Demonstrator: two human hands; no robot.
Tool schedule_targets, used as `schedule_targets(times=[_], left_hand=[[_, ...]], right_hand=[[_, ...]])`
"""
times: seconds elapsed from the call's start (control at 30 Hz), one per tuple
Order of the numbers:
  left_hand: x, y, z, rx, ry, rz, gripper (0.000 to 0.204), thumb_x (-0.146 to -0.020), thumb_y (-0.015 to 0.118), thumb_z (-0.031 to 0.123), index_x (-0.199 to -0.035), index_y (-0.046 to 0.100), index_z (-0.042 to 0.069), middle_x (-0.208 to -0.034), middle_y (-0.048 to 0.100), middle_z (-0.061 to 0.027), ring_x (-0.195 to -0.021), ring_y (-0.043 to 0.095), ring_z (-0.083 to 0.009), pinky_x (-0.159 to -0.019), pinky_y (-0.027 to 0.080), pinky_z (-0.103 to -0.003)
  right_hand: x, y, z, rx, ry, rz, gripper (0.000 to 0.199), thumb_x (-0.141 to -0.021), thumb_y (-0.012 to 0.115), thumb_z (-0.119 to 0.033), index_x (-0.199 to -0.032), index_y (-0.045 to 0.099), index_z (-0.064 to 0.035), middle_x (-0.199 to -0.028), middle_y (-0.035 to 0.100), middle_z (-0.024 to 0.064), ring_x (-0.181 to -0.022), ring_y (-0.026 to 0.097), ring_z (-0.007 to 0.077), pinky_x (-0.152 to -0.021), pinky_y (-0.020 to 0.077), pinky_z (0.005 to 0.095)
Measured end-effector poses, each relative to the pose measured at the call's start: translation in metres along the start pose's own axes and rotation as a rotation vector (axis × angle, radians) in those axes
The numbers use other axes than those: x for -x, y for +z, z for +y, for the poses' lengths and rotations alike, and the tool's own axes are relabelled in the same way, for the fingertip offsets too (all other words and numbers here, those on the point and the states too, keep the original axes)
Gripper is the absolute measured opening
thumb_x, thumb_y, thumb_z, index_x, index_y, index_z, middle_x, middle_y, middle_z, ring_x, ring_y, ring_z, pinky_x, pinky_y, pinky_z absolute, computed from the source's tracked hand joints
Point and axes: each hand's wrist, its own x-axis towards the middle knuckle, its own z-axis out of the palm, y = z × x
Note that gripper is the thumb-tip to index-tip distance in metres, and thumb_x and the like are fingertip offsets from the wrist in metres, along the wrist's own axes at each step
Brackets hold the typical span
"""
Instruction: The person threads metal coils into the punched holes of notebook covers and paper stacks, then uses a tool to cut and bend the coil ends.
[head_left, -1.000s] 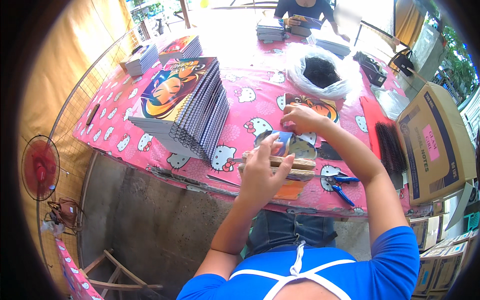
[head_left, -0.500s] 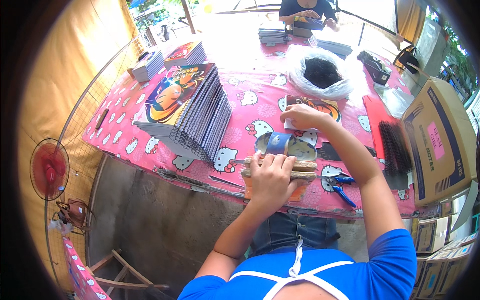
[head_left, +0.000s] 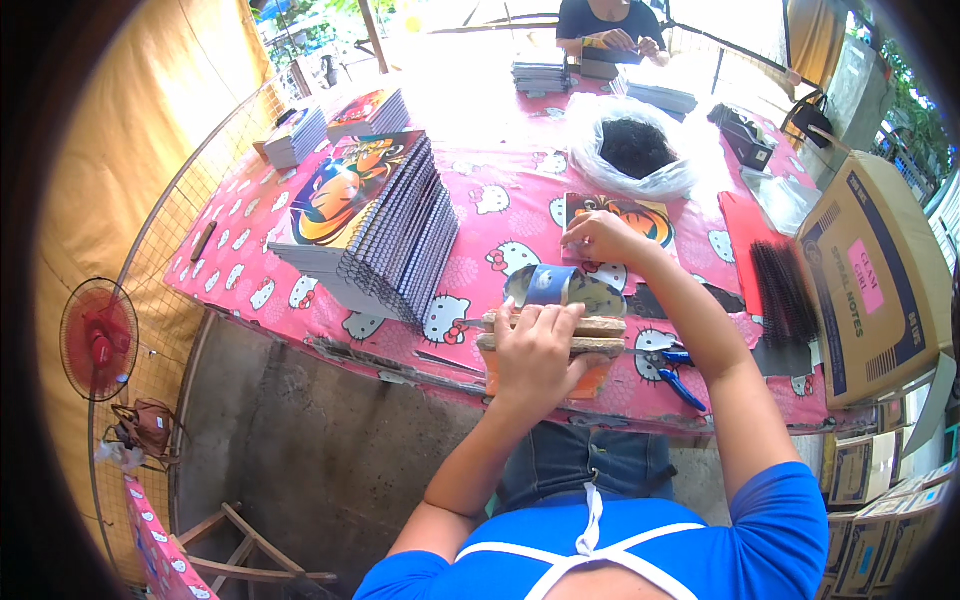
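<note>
My left hand (head_left: 537, 345) is wrapped over a pair of stacked wooden boards (head_left: 592, 347) at the table's front edge. An orange sheet or cover (head_left: 592, 384) shows below the boards. Just behind them lies a roundish dark-patterned piece with a blue band (head_left: 552, 284); I cannot make out its kind. My right hand (head_left: 597, 240) is closed in a pinch over the near left part of a notebook with a colourful cartoon cover (head_left: 640, 215). Whatever its fingertips hold is hidden. Blue-handled pliers (head_left: 682, 388) lie to the right of the boards.
A tall stack of spiral notebooks (head_left: 395, 235) stands left. Beyond the cartoon notebook sits a plastic bag of black coils (head_left: 637, 148). Black spiral coils (head_left: 788, 285) rest on a red strip beside a large carton (head_left: 880, 285). Across the table, another person (head_left: 612, 30) handles a notebook.
My right hand has turned slightly, its fingers drawn up over the cartoon notebook. My left hand keeps its grip on the boards. The other person's notebook is held lower.
</note>
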Motion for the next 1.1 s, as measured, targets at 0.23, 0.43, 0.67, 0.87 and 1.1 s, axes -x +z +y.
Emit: schedule_targets(times=[0.23, 0.43, 0.67, 0.87, 1.1], left_hand=[[-0.027, -0.028, -0.024, 1.847, -0.627, 0.174, 0.067, -0.087, 0.067, 0.039, -0.135, 0.04, 0.0, -0.124, 0.051, -0.0191, -0.12, 0.05, -0.0307, -0.093, 0.049, -0.046], [-0.043, -0.02, -0.035, 1.655, -0.441, 0.353, 0.025, -0.09, 0.053, -0.005, -0.114, 0.046, -0.004, -0.107, 0.061, -0.0148, -0.092, 0.064, -0.0192, -0.075, 0.056, -0.031], [-0.018, -0.072, -0.028, 1.27, -0.057, 0.261, 0.029, -0.088, 0.063, -0.001, -0.115, 0.054, -0.004, -0.101, 0.065, -0.0081, -0.092, 0.059, -0.0095, -0.081, 0.048, -0.024], [-0.02, -0.08, -0.038, 1.06, -0.101, 0.205, 0.045, -0.082, 0.07, 0.001, -0.122, 0.052, -0.004, -0.11, 0.062, -0.0097, -0.105, 0.056, -0.0149, -0.092, 0.043, -0.029], [0.022, -0.014, -0.045, 0.896, -0.433, 0.726, 0.084, -0.069, 0.08, 0.004, -0.139, 0.034, -0.002, -0.14, 0.04, -0.0159, -0.129, 0.04, -0.0264, -0.108, 0.031, -0.037]], right_hand=[[0.003, -0.058, -0.057, -0.009, 0.208, 0.391, 0.044, -0.073, 0.055, 0.003, -0.116, 0.063, -0.0049, -0.095, 0.068, 0.0208, -0.077, 0.069, 0.0264, -0.067, 0.056, 0.0349], [0.041, -0.073, -0.21, -0.085, -0.244, 0.201, 0.037, -0.081, 0.063, -0.004, -0.118, 0.061, -0.004, -0.115, 0.064, 0.0129, -0.103, 0.063, 0.031, -0.094, 0.0496, 0.0397], [0.131, -0.06, -0.175, -0.404, 0.438, 0.73, 0.04, -0.079, 0.066, 0.003, -0.118, 0.055, 0.0051, -0.11, 0.063, 0.0146, -0.098, 0.063, 0.0217, -0.085, 0.0503, 0.0334], [0.145, -0.017, -0.176, -0.288, 0.42, 0.685, 0.024, -0.081, 0.058, 0.01, -0.105, 0.058, 0.006, -0.085, 0.068, 0.015, -0.078, 0.07, 0.0236, -0.071, 0.055, 0.0313], [0.158, 0.025, -0.188, -0.204, 0.473, 0.53, 0.066, -0.079, 0.072, -0.013, -0.133, 0.04, 0.0075, -0.122, 0.054, 0.0265, -0.117, 0.053, 0.0351, -0.098, 0.0406, 0.0419]])
